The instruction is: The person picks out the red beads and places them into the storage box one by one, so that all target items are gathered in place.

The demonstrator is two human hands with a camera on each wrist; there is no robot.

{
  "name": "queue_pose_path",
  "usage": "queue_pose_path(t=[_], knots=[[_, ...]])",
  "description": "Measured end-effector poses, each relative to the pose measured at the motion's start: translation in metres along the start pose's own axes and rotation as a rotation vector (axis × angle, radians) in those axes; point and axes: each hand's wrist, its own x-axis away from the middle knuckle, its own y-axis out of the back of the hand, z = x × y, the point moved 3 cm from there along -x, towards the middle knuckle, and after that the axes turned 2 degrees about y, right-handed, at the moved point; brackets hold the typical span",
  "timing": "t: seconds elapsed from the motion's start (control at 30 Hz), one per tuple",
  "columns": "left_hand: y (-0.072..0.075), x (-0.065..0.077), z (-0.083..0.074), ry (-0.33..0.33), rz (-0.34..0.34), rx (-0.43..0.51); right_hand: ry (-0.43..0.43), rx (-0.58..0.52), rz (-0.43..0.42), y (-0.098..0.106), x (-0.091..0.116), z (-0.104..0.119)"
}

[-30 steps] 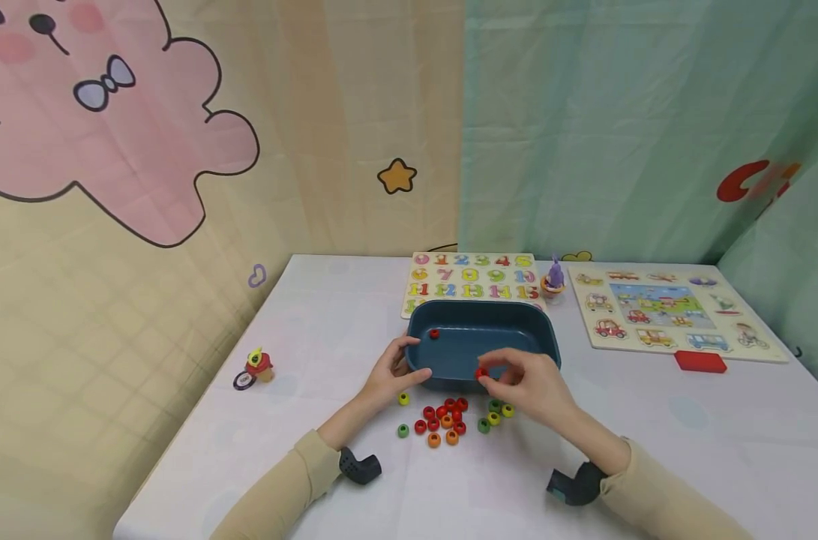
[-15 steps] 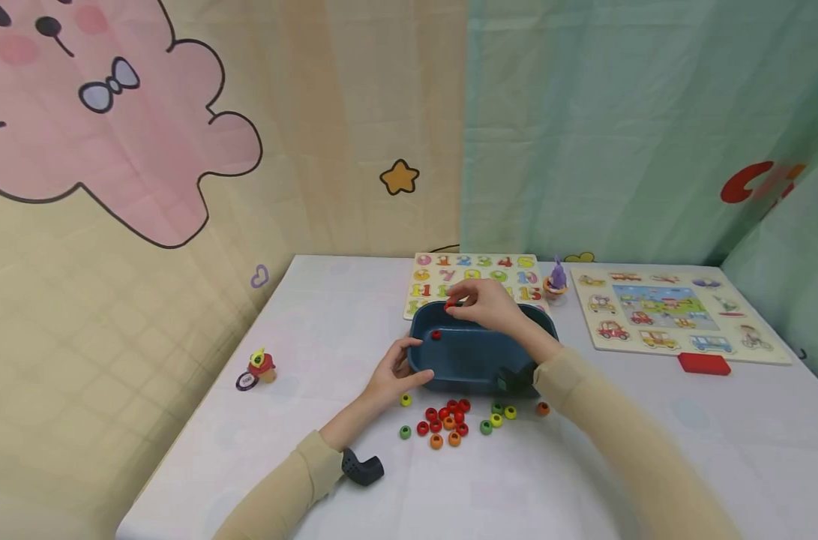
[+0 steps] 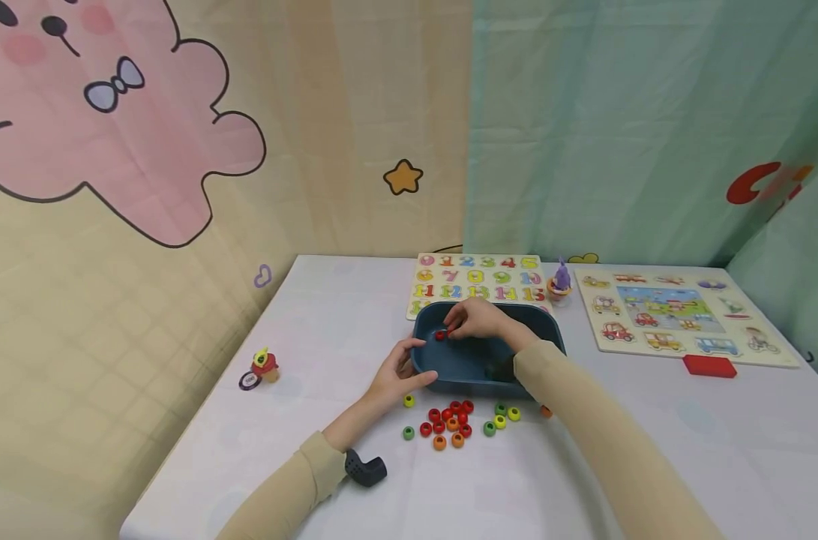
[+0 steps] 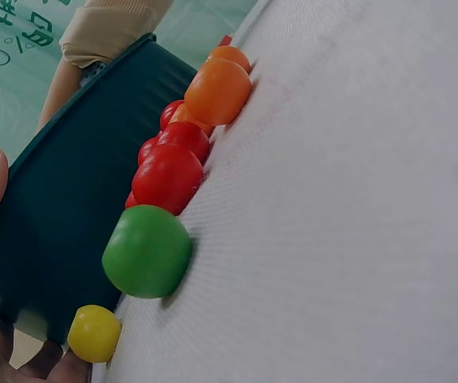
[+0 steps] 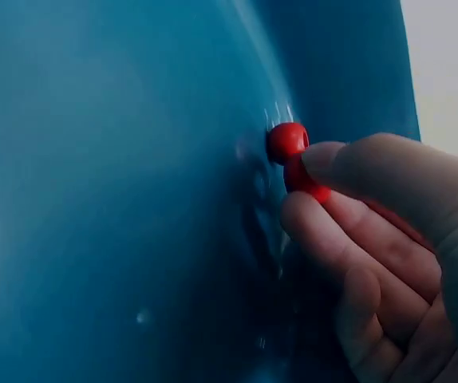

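A dark blue rectangular bin (image 3: pixel 456 366) stands on the white-covered table. My left hand (image 3: pixel 397 371) grips its left end, thumb near the front rim and fingers along the side. Inside the bin, my right hand (image 3: pixel 481 319) pinches a red bead (image 5: pixel 302 182) between thumb and forefinger, low over the floor near the far-left corner. Another red bead (image 5: pixel 287 142) lies right against the pinched one. In front of the bin are several loose red beads (image 3: pixel 438 427), orange beads (image 3: pixel 457 440), green beads (image 3: pixel 489 429) and yellow beads (image 3: pixel 513 413).
Behind the bin lies a number puzzle board (image 3: pixel 476 276), with a purple-topped toy (image 3: pixel 561 281) beside it. A vehicle puzzle board (image 3: pixel 685 311) and a red block (image 3: pixel 709 366) are at the right. An ice-cream-shaped toy (image 3: pixel 265 365) sits at the left.
My right hand has carried the red bead from the bin's front across to its far-left part and lowered it beside the other red bead. The left hand stays on the bin.
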Motion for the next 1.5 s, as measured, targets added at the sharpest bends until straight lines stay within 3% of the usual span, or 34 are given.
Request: queue_pose_path(t=[0.3,0.53,0.7,0.87,1.0,1.13,1.3,1.5], knots=[[0.001,-0.001,-0.001,-0.028,0.008,0.011,-0.009,0.094,0.005,-0.003,-0.003,0.004],[-0.001,0.001,-0.001,-0.02,0.014,0.002,-0.018,0.033,-0.001,0.004,0.003,0.005],[-0.002,0.003,-0.004,-0.008,0.026,0.016,0.03,0.015,-0.074,0.031,0.025,0.021],[-0.001,0.002,-0.005,-0.014,0.023,0.028,0.108,-0.107,-0.137,0.043,0.066,0.049],[0.0,0.001,-0.005,-0.004,0.017,0.033,0.197,-0.245,-0.138,0.027,0.102,0.065],[-0.001,0.001,-0.005,-0.009,0.019,0.032,0.255,-0.288,-0.156,0.001,0.131,0.074],[0.001,-0.004,0.008,-0.011,0.03,0.061,0.293,-0.258,-0.23,-0.033,0.15,0.069],[0.003,-0.01,0.026,-0.002,0.025,0.058,0.26,-0.099,-0.292,-0.061,0.157,0.049]])
